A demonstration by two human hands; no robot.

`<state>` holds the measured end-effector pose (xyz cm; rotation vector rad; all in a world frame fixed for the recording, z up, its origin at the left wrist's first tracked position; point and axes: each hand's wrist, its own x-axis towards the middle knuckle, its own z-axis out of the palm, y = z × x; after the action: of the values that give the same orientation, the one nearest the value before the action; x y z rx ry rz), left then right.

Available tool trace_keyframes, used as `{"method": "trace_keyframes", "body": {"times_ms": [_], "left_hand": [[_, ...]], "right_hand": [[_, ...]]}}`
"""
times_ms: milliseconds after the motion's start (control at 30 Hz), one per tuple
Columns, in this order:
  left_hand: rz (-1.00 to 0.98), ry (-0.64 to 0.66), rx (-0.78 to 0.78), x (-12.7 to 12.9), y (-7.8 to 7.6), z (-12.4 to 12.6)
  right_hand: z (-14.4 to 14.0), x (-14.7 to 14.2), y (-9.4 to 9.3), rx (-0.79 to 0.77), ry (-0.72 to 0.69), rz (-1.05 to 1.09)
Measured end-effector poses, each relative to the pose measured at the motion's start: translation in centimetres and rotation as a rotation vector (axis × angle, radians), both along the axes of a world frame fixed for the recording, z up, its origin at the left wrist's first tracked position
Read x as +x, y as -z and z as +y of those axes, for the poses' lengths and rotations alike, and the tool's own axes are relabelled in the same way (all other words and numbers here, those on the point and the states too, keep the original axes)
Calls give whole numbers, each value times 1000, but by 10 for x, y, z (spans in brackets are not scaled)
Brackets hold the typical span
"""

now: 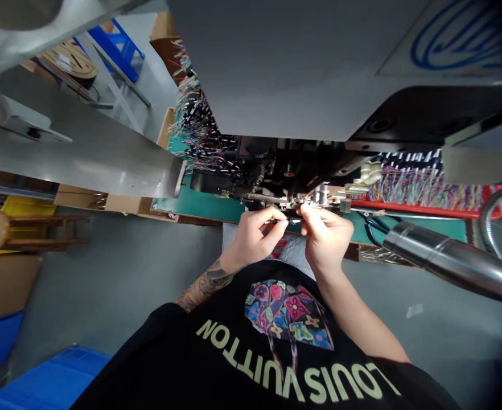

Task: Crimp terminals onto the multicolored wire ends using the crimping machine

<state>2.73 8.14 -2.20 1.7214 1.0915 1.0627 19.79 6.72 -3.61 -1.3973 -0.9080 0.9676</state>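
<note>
At the front edge of a grey and black machine (289,171), both my hands work close together, just below its metal parts. My left hand (255,236) is closed, thumb and index finger pinching a thin black piece (292,221) that looks like a cable end. My right hand (328,230) is also closed in a pinch, its fingertips touching or almost touching the machine's small metal tooling (319,195). What sits between the right fingertips is too small to make out.
Bundles of black cables with coloured wire ends (191,119) lie left of the machine. More coloured wires (422,185) rest in a red tray (456,212) at right. A shiny metal tube (447,256) juts in there. A wooden stool (33,230) and blue crate (50,378) stand left.
</note>
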Motion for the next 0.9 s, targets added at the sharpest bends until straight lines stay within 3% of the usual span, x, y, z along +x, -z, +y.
{"method": "trace_keyframes", "body": {"times_ms": [167,300,367,433,533,667,767,900], "left_hand": [[22,-6,2,-1,1,-1],[41,64,-57,-7,4,1],[-36,146,-154,-13,6,0],[-224,215,-287,-16,8,-2],[-516,226,-503,-13,14,-10],[-654,223,-638,0,24,-16],[-505,254,-575,0,19,-16],[-68,128,-213,-26,-24,-25]], "right_hand": [[1,-1,0,21,6,-1],[-5,5,4,10,-11,17],[-11,14,10,52,-104,63],[-18,26,17,123,-283,147],[-24,35,24,127,-502,206],[-27,27,21,52,-593,62],[-28,28,15,52,-619,31],[-29,79,10,-66,-740,46]]}}
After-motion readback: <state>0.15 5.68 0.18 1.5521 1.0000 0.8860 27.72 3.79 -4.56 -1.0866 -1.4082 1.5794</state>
